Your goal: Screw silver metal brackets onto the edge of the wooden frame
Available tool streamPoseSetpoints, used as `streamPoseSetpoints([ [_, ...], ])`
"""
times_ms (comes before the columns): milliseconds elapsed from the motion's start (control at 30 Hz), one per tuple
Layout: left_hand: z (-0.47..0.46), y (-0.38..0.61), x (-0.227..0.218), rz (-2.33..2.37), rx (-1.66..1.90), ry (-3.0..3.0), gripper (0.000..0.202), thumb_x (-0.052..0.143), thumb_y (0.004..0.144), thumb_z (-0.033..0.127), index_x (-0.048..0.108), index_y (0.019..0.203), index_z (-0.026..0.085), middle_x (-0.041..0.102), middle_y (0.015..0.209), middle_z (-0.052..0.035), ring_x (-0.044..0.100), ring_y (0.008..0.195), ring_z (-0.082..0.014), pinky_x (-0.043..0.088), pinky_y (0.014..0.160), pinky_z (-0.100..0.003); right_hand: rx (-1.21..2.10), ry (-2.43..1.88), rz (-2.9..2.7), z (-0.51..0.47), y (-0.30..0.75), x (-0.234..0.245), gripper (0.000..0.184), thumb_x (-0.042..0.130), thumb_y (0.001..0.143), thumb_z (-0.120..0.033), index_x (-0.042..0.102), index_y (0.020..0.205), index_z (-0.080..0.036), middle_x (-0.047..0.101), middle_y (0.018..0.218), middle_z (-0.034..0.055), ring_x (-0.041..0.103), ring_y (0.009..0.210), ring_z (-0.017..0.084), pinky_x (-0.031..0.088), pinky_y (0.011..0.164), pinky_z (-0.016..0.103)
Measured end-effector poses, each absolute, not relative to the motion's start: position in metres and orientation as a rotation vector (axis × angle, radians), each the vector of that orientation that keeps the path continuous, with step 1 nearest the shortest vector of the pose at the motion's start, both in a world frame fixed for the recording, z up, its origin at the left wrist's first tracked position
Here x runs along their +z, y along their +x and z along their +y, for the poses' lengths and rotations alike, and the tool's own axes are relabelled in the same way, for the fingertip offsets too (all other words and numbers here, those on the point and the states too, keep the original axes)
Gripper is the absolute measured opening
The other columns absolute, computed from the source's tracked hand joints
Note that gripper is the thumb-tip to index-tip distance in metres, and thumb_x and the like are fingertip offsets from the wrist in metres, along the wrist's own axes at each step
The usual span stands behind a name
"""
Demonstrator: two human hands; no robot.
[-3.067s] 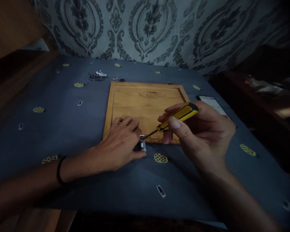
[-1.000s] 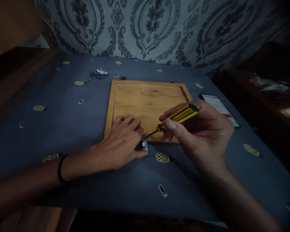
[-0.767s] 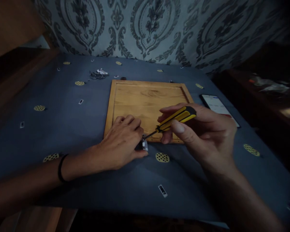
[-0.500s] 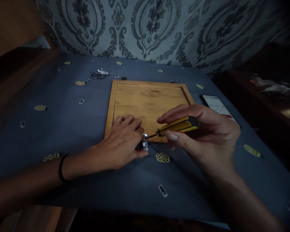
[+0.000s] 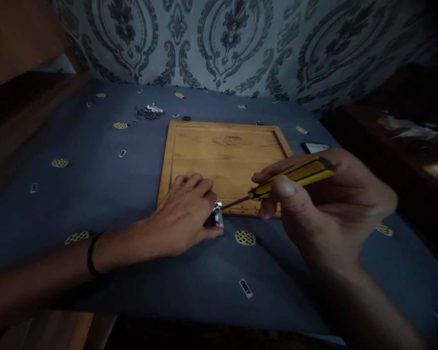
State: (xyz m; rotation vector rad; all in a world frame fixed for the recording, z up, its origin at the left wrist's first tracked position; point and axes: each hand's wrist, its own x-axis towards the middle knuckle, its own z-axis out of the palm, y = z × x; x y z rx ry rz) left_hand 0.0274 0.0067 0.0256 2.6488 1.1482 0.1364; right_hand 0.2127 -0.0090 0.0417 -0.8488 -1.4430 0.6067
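Observation:
A framed wooden panel (image 5: 226, 155), like a cabinet door, lies flat on the blue tablecloth. At its near edge is a small shiny metal hinge (image 5: 218, 217), partly covered by my fingers. My left hand (image 5: 184, 214) rests on the panel's near left part, its fingers curled and thumb below, gripping the hinge. In my right hand (image 5: 321, 204) is a yellow and black screwdriver (image 5: 292, 178), pinched by its handle. Its thin shaft slants down left, the tip close to the hinge; whether it touches a screw I cannot tell. Small holes dot the panel's near edge, right of the hinge.
Behind the panel to the left lies a small heap of metal pieces (image 5: 149, 112). A phone (image 5: 316, 147) is partly hidden behind my right hand. Patterned fabric (image 5: 226, 43) rises at the table's back. Dark furniture stands left and right.
My right hand has drawn back to the right and slightly up with the screwdriver, now covering most of the phone. My left hand stays at the hinge.

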Motion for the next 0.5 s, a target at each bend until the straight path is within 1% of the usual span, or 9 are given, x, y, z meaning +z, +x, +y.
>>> streamPoseSetpoints([
  [200, 0.0072, 0.0275, 0.0233, 1.143, 0.155, 2.682, 0.042, 0.081, 0.085, 0.049, 0.07, 0.1, 0.011, 0.062, 0.106, -0.0092, 0.054, 0.109, -0.0298, 0.042, 0.096, -0.044, 0.666, -0.905, -1.451, -0.0072, 0.2119, 0.0408, 0.025, 0.084, 0.085, -0.035, 0.065, 0.076, -0.021, 0.072, 0.079, -0.0006, 0.06, 0.042, 0.009, 0.049, 0.035, 0.023],
  [367, 0.0067, 0.0262, 0.021, 1.131, 0.198, 2.714, 0.043, 0.08, 0.085, 0.05, 0.07, 0.1, 0.012, 0.062, 0.103, -0.0084, 0.054, 0.106, -0.0286, 0.042, 0.094, -0.043, 0.71, -0.929, -1.442, -0.0068, 0.2108, 0.0413, 0.025, 0.087, 0.08, -0.036, 0.068, 0.076, -0.022, 0.072, 0.076, -0.0011, 0.06, 0.041, 0.009, 0.05, 0.035, 0.022],
  [500, 0.006, 0.0255, 0.0203, 1.124, 0.23, 2.722, 0.04, 0.08, 0.085, 0.049, 0.069, 0.099, 0.013, 0.063, 0.103, -0.0078, 0.054, 0.104, -0.0279, 0.043, 0.093, -0.042, 0.769, -0.938, -1.441, -0.007, 0.2104, 0.0437, 0.024, 0.089, 0.078, -0.035, 0.068, 0.075, -0.024, 0.072, 0.077, -0.0014, 0.061, 0.042, 0.01, 0.053, 0.037, 0.024],
])
